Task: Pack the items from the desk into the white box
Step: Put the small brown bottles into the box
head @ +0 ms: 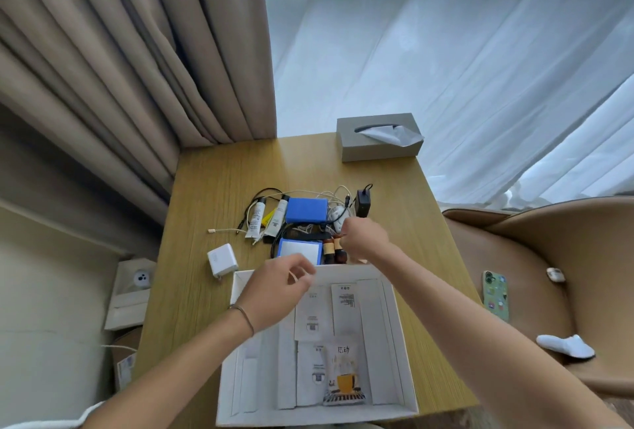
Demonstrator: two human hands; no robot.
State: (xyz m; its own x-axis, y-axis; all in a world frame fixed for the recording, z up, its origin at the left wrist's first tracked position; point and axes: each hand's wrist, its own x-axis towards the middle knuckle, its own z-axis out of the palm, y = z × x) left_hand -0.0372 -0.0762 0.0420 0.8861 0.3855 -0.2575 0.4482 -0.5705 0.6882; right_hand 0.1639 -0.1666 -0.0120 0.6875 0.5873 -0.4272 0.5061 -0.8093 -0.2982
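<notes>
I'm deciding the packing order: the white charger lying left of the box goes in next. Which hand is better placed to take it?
Left. The left hand hovers over the white box's far left corner, close to the white charger. The right hand is busy at the cable pile, farther off.

The wooden desk (212,181) bears a white box (399,353), tissue box (377,145), white charger (222,260) and tangled cables (338,195)

Your desk (219,188) shows matt, fine-grained wood. The white box (399,325) at 6 o'clock looks like smooth matt card, lined with paper packets (346,305). At 12 o'clock, the tissue box (374,147) appears matt grey; the blue case (306,210) looks like smooth plastic.
</notes>
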